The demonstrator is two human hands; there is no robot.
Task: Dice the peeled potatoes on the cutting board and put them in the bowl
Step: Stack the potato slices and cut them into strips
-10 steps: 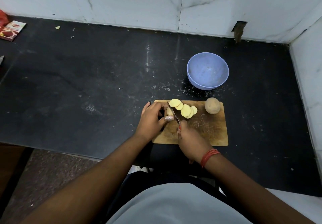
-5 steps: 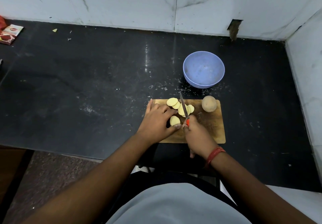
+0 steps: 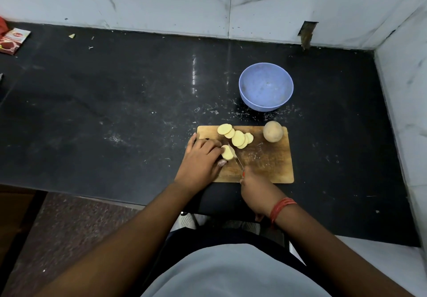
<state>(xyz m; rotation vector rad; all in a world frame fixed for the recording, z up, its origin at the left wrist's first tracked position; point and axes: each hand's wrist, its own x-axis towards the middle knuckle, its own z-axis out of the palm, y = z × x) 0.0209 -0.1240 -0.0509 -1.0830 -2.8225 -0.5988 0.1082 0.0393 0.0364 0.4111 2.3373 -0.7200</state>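
Observation:
A wooden cutting board [image 3: 268, 162] lies on the black counter. My left hand [image 3: 201, 160] pins the remaining potato piece [image 3: 227, 152] at the board's left side. My right hand [image 3: 256, 188] grips a knife [image 3: 236, 159] whose blade rests against that piece's right face. Several yellow potato slices [image 3: 236, 136] lie overlapped toward the board's far edge. A whole potato [image 3: 273, 131] sits at the far right corner. The blue bowl [image 3: 265, 86] stands empty just beyond the board.
A white tiled wall runs along the back and right side of the black counter [image 3: 115, 112]. A red packet [image 3: 11, 41] lies at the far left. The counter's front edge is at my waist, floor to its left.
The knife came back from the slices, where it pointed toward the bowl, and now cuts at the potato piece under my left hand. The view shifted slightly.

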